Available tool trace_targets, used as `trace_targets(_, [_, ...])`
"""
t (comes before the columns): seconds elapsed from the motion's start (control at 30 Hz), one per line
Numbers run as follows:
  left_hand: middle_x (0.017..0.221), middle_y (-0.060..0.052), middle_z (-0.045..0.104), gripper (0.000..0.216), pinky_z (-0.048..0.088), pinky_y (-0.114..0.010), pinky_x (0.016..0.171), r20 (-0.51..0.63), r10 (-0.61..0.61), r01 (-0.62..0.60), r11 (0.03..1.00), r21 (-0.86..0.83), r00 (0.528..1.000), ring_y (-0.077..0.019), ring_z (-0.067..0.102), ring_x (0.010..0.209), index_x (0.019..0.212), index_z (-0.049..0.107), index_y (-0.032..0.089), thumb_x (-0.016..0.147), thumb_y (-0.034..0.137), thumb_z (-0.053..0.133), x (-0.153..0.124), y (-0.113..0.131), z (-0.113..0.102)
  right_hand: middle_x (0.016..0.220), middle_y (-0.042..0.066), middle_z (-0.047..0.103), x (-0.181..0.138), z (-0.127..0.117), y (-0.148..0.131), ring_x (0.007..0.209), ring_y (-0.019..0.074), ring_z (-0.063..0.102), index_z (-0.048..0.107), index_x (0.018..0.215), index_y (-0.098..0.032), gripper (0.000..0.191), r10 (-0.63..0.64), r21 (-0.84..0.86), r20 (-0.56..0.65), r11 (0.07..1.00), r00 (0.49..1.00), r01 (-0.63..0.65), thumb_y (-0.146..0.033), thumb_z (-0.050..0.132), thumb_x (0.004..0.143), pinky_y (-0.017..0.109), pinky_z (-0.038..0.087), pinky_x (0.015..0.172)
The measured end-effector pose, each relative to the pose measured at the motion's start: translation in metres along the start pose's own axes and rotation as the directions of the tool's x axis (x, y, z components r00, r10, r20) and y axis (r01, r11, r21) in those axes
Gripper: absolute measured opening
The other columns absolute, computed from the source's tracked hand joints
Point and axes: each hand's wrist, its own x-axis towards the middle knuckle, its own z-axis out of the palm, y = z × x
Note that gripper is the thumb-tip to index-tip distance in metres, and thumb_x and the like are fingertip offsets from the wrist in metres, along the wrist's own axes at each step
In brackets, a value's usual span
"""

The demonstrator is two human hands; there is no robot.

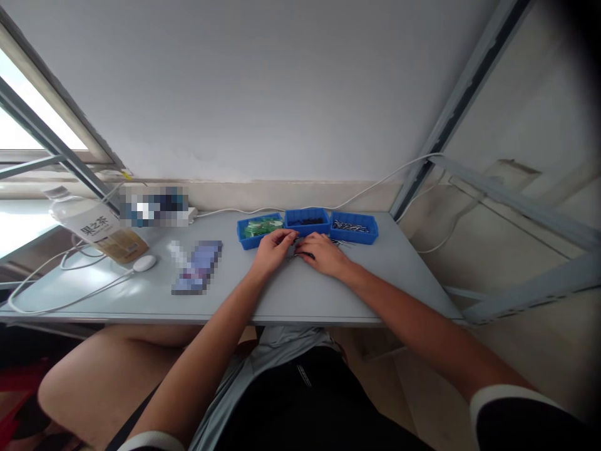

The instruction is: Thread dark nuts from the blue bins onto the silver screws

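Note:
My left hand is close to the tabletop, its thumb and fingers pinched together; whatever they hold is too small to name. Close beside it on the right, my right hand has its fingers curled down over something dark and thin, which I cannot make out. Right behind the hands stand three blue bins in a row. The left bin holds green pieces, the middle bin small dark parts, and the right bin thin metal pieces like pins or screws. A few thin pieces lie by my right hand.
On the grey table, a large tea bottle stands at the left near a round white device with a cable. A blurred flat purple item lies left of my arms. A white cable runs along the wall; metal frame posts flank the table.

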Motion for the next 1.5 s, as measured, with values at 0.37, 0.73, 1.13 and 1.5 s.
trace_targets(0.37, [0.101, -0.009, 0.079, 0.040, 0.054, -0.037, 0.093, -0.002, -0.005, 0.005, 1.000, 0.011, 1.000, -0.0248, 0.070, 0.099, 0.106, 0.080, 0.020, 0.090, 0.054, 0.069, -0.0001, -0.0023, -0.0007, 0.107, 0.008, 0.076, 0.0022, 0.0056, 0.0082, 0.103, 0.0246, 0.062, 0.076, 0.105, -0.020, 0.021, 0.038, 0.100, -0.070, 0.995, 0.997, -0.031, -0.008, 0.064, 0.092, 0.038, 0.048, 0.095])
trace_targets(0.73, [0.105, -0.009, 0.079, 0.039, 0.054, -0.037, 0.093, 0.008, 0.005, -0.005, 1.000, 0.014, 1.000, -0.0240, 0.070, 0.099, 0.105, 0.080, 0.020, 0.091, 0.054, 0.068, -0.0007, -0.0006, -0.0007, 0.101, 0.006, 0.070, 0.0036, 0.0050, 0.0090, 0.087, 0.0179, 0.065, 0.074, 0.106, -0.018, 0.038, 0.133, 0.227, -0.143, 0.969, 0.981, -0.098, 0.004, 0.057, 0.081, 0.028, 0.051, 0.081])
trace_targets(1.13, [0.109, -0.010, 0.078, 0.041, 0.053, -0.032, 0.086, 0.012, -0.009, 0.008, 1.000, 0.028, 1.000, -0.0228, 0.070, 0.096, 0.106, 0.079, 0.019, 0.092, 0.055, 0.067, -0.0010, -0.0003, 0.0002, 0.103, 0.006, 0.067, 0.0036, 0.0054, 0.0062, 0.080, 0.0155, 0.062, 0.073, 0.111, -0.020, 0.047, 0.125, 0.279, -0.195, 0.958, 0.973, -0.067, 0.006, 0.055, 0.076, 0.027, 0.051, 0.077])
trace_targets(1.5, [0.110, -0.008, 0.079, 0.036, 0.053, -0.033, 0.089, 0.013, 0.059, -0.060, 0.993, 0.103, 0.998, -0.0232, 0.070, 0.100, 0.107, 0.080, 0.019, 0.095, 0.050, 0.064, -0.0004, -0.0028, 0.0000, 0.101, 0.005, 0.068, 0.0056, 0.0002, 0.0012, 0.074, 0.0139, 0.060, 0.073, 0.109, -0.017, 0.040, 0.185, 0.345, -0.261, 0.934, 0.947, -0.088, 0.002, 0.058, 0.077, 0.028, 0.052, 0.073])
